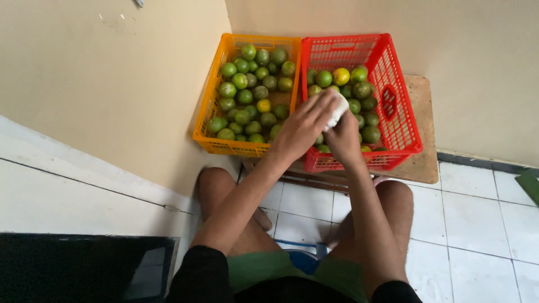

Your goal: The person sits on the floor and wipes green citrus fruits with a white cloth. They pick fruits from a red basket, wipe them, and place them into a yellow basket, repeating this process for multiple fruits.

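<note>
White cloth (338, 108) pinched between left hand (300, 130) and right hand (343, 140), fingers clamped on it, over red crate (400, 120); orange crate (209, 106) at 9 o'clock.

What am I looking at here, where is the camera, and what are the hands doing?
There is no machine: one camera worn on a person's head looks down at their bare hands and knees. The person sits on a white tiled floor in a corner. A wooden board carries an orange crate and a red crate, both holding green citrus fruits, a few yellowish. Over the red crate, the left hand and right hand meet around something white, perhaps a cloth; what it covers is hidden.
</note>
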